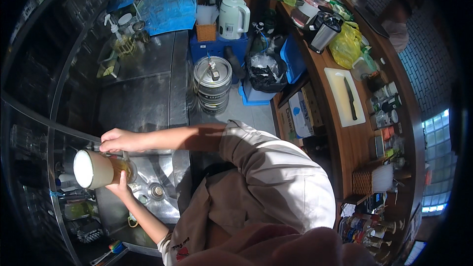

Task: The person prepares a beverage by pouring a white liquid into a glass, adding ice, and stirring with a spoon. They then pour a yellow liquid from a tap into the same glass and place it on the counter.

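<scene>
A glass beer mug (111,169), with amber liquid and a thick white foam head, is tilted over the sink basin (165,167). My left hand (119,187) holds it from below, thumb raised along the glass and the other fingers mostly hidden behind it. Just above the mug, beside its handle, my right hand (118,140) is closed, fingers curled by the metal shelf edge (74,130). What those fingers grip, if anything, I cannot make out. The round drain (156,191) shows in the basin.
Upside-down glasses (170,5) stand on a blue mat at the far counter. A steel keg (213,86) and a black-lined bin (266,71) stand on the floor. Along the right, a wooden counter (320,83) carries a white cutting board (340,91) with a knife (351,99).
</scene>
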Motion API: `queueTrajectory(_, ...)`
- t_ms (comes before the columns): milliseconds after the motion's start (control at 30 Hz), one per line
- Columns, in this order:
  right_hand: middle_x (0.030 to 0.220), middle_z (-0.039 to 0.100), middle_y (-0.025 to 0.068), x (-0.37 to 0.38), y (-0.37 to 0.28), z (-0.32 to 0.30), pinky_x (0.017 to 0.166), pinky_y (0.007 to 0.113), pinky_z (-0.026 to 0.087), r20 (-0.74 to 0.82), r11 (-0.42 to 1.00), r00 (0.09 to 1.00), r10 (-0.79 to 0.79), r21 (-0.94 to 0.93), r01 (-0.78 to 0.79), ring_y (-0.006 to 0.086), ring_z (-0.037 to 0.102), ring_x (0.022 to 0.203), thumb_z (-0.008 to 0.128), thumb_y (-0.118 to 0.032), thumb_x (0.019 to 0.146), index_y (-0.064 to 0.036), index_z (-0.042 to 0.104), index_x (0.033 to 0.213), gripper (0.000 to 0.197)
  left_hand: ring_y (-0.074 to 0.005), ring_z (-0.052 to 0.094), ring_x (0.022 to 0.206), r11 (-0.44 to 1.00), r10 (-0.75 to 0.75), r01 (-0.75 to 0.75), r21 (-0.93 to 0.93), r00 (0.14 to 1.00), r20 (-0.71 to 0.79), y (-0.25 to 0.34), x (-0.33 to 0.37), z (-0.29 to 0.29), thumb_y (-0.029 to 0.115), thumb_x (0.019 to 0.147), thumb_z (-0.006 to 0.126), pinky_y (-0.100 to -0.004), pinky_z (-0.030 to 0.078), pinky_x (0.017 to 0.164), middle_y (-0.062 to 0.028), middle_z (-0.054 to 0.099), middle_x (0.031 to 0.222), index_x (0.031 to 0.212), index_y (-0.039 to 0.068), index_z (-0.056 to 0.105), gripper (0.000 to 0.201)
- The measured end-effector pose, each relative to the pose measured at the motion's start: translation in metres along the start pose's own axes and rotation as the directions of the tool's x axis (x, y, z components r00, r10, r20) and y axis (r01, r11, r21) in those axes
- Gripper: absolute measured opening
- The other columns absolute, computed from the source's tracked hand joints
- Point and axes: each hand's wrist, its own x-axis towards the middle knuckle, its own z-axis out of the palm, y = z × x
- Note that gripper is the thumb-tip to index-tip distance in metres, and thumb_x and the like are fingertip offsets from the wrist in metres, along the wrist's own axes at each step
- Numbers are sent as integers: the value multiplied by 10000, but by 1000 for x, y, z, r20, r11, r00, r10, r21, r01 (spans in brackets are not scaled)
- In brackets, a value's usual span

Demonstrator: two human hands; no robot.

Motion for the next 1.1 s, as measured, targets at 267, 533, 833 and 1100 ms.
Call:
queueTrajectory(267,805,566,45,12,10,-1,675,255,450,56,931,990,-126,-338,138,140,559,754,574,-207,819,2,601,905,228,-248,543,973,943,-310,307,129,951,4,1,-9,-16,236,622,775,-374,425,860,-158,549,1079,1119,-74,482,654)
queueTrajectory(533,611,364,-49,12,17,-5,545,205,251,-58,982,991,123,-134,-130,46,323,586,531,-204,805,-51,488,736,173,-217,405,1152,976,-219,219,17,975,33,26,-2,5,174,509,811,-352,328,971,-105,428,1219,1288,34,292,947)
queueTrajectory(833,719,451,-14,14,15,-9,598,213,313,-75,989,987,144,-23,-146,63,389,650,509,-150,843,-31,511,796,128,-190,393,1160,982,-184,184,-29,983,-9,37,1,9,111,514,811,-340,336,966,-90,427,1229,1299,32,283,950)
queueTrajectory(1100,752,461,-7,16,28,-25,615,212,321,-76,994,991,107,-27,-109,72,399,670,491,-113,856,-28,509,801,103,-211,381,1191,992,-127,127,-9,989,-76,26,-6,8,120,557,791,-355,306,981,-97,434,1233,1305,50,301,897)
